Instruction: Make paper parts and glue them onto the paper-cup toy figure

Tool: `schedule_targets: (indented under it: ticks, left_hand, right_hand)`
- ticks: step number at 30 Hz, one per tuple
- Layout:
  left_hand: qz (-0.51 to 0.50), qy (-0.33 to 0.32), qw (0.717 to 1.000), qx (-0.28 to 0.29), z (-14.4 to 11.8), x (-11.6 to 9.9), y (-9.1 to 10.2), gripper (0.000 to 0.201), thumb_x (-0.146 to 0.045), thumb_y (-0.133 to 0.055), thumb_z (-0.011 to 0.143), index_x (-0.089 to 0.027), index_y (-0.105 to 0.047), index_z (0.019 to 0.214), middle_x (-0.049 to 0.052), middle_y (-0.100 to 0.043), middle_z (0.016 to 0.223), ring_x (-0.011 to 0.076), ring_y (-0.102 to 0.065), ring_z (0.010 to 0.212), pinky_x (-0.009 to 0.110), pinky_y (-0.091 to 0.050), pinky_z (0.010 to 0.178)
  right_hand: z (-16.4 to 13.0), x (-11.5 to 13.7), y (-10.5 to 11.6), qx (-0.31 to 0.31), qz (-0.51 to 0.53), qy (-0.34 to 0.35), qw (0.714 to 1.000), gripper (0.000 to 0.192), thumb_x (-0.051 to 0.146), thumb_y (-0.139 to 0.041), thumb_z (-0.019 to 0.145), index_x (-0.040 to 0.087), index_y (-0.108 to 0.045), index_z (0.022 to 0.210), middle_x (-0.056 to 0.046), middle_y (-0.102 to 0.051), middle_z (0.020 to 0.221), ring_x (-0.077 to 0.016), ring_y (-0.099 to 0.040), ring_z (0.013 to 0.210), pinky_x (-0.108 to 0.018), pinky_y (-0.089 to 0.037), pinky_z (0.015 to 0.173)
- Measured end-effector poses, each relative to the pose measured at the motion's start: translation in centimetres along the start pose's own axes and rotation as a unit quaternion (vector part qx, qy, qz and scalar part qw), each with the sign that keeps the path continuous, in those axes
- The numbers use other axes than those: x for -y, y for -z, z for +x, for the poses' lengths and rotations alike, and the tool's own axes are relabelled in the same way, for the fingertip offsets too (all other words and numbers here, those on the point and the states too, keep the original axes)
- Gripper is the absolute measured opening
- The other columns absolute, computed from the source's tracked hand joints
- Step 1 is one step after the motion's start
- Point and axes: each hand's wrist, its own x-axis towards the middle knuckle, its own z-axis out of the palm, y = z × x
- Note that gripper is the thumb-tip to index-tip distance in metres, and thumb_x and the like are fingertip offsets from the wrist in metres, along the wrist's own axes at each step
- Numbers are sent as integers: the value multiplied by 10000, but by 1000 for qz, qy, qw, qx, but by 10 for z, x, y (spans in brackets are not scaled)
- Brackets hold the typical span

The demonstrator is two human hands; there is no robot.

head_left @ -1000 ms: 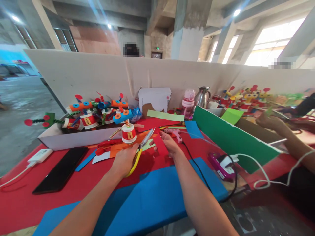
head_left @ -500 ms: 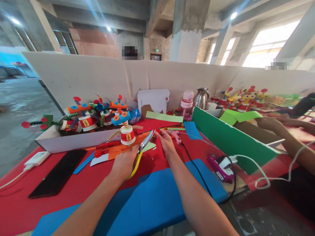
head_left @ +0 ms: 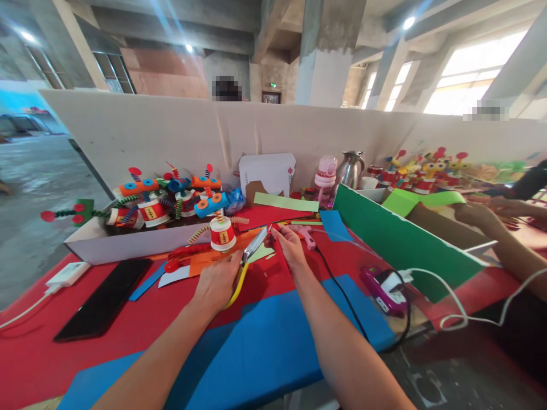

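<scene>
My left hand (head_left: 219, 280) is closed around the yellow-handled scissors (head_left: 255, 245), whose blades point away and to the right. The blade tips meet a piece of red paper (head_left: 280, 255). My right hand (head_left: 292, 249) pinches that paper near the tips, and part of it hangs below the fingers. Just behind the scissors a paper-cup figure (head_left: 222, 234) stands upright, with a blue tube head and folded-paper arms. Scraps of orange paper (head_left: 200, 263) and pale green paper (head_left: 261, 255) lie under and beside the blades.
A white box (head_left: 141, 246) with several cup figures stands at the left. A black phone (head_left: 102, 299) lies in front of it. A pink glue gun (head_left: 306, 236), a purple power strip (head_left: 384, 293) and a green-sided box (head_left: 401, 245) are to the right. Another person's hand (head_left: 474, 213) holds green paper there.
The red paper has turned slightly in my right hand, and its lower part now slants toward my wrist. The other person's hand and green strip have shifted a little to the right.
</scene>
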Motion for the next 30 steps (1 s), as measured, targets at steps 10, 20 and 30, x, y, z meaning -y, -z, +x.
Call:
schedule_targets:
  ticks: [10,20,30]
  left_hand:
    - [24,7,1000,-3,2,1,-4,405,-197,-361,886,-159,-404,1287,157,-655,977,285,-658,887,337,-486,656]
    - [12,16,999,34,1,-3,3,428,-156,-373,888,-155,-378,1317,131,-681,891,299,-672,874,371,-496,703]
    - [5,6,1000,27,2,1,0,398,-180,-365,898,-161,-377,1296,131,-676,880,305,-675,863,368,-496,688]
  right_hand:
    - [-1,3,1,21,-8,-7,1000,355,436,-821,560,178,-628,707,22,-631,597,-105,-592,524,-250,-512,568]
    - [1,1,5,24,-9,-4,1000,370,457,-835,531,178,-646,683,31,-633,577,-83,-563,468,-234,-502,537]
    - [-1,5,1,0,5,-15,1000,377,437,-848,492,173,-636,657,38,-605,523,-82,-548,466,-221,-466,513]
